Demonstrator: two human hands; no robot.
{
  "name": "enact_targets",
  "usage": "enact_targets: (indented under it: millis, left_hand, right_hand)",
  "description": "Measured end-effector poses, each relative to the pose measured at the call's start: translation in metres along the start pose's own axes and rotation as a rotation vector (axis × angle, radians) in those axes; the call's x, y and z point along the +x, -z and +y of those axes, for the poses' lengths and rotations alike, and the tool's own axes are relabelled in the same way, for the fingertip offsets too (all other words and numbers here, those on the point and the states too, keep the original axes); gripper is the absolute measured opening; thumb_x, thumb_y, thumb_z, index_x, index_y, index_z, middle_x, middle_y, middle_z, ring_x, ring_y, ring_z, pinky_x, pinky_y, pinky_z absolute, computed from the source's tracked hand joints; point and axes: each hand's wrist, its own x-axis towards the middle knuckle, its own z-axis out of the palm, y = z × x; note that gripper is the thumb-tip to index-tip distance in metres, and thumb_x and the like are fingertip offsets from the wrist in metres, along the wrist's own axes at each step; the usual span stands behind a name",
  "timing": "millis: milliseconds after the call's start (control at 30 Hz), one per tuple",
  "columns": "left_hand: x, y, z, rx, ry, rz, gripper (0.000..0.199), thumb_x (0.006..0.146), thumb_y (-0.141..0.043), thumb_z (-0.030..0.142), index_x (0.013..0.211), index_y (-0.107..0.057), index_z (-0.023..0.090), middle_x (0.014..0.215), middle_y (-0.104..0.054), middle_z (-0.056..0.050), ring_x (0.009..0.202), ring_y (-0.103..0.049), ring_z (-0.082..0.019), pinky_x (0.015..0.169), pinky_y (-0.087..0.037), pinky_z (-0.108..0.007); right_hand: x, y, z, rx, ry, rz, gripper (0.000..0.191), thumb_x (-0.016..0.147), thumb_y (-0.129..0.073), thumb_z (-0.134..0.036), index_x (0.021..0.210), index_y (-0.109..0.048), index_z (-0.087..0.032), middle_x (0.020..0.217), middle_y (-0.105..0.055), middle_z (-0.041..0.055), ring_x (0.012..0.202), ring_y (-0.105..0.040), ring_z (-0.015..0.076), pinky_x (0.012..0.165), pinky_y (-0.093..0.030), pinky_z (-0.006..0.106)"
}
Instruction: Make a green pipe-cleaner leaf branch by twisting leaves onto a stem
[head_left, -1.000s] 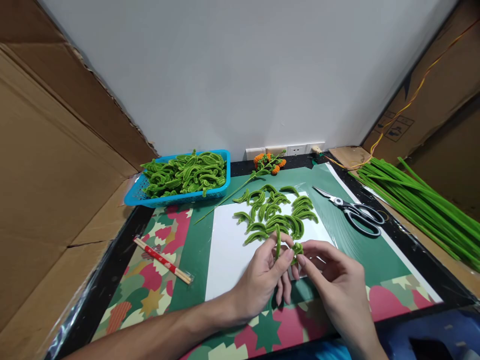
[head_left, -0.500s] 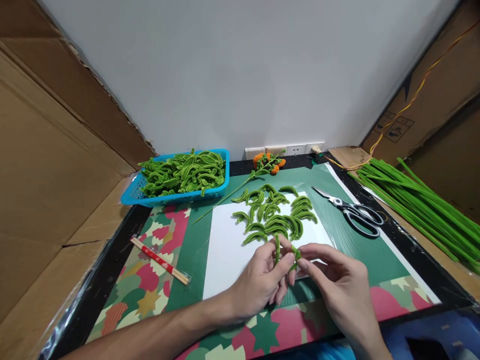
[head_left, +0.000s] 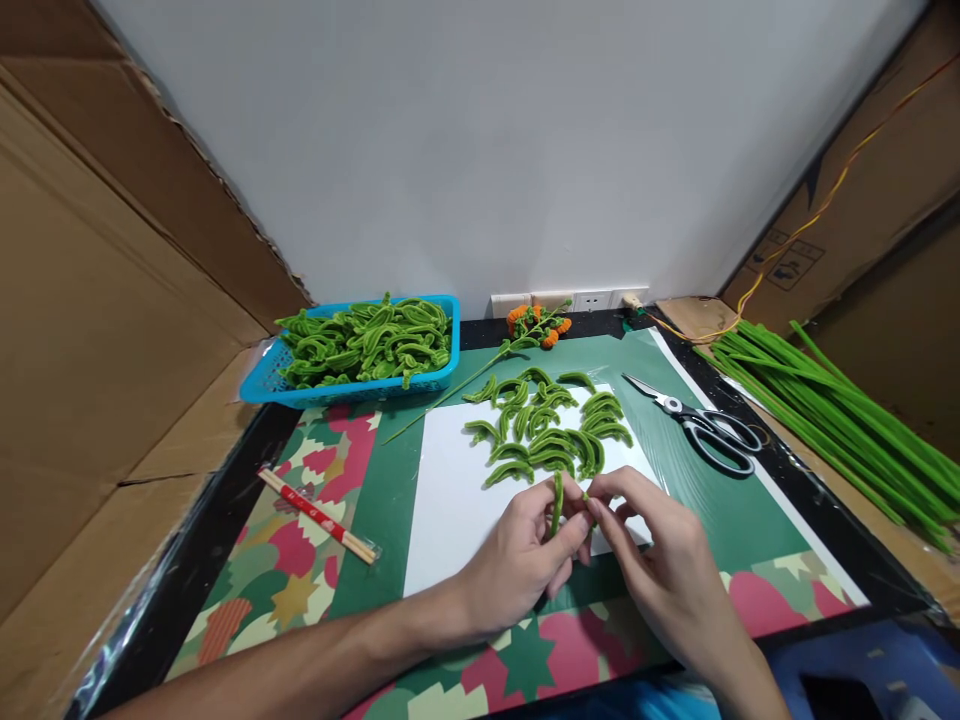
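Note:
My left hand [head_left: 517,545] is closed round a green fuzzy pipe cleaner [head_left: 557,503], one length of which stands up beside the index finger. Thumb and fingers of my right hand [head_left: 656,545] pinch the other end of this piece, mostly covered by the fingertips. Both hands meet over the near right part of a white sheet [head_left: 446,500]. Just beyond them, several bent, leaf-like pipe cleaner pieces [head_left: 555,440] lie on the sheet in loose rows.
A blue basket [head_left: 259,388] heaped with bent green pieces stands back left. An orange-and-green pipe cleaner flower stem [head_left: 517,343] lies behind the sheet. Scissors [head_left: 694,420] and long green pipe cleaners [head_left: 832,420] are at right, wrapped chopsticks [head_left: 319,515] at left.
My right hand has shifted slightly left and up against the left fingers, covering more of the pipe cleaner's end. My left hand stays nearly in place.

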Motion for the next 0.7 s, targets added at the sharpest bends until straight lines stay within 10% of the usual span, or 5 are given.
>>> enact_targets:
  millis: [700]
  left_hand:
    - [0.004, 0.000, -0.004, -0.186, 0.036, 0.010, 0.033, 0.107, -0.063, 0.053, 0.113, -0.053, 0.022, 0.083, -0.066, 0.004, 0.041, -0.051, -0.003, 0.039, -0.034, -0.014]
  right_hand:
    - [-0.006, -0.005, 0.013, 0.169, -0.031, 0.138, 0.019, 0.106, -0.066, -0.027, 0.117, -0.082, -0.025, 0.107, -0.082, 0.0070, 0.088, -0.077, 0.0217, 0.078, -0.064, 0.029]
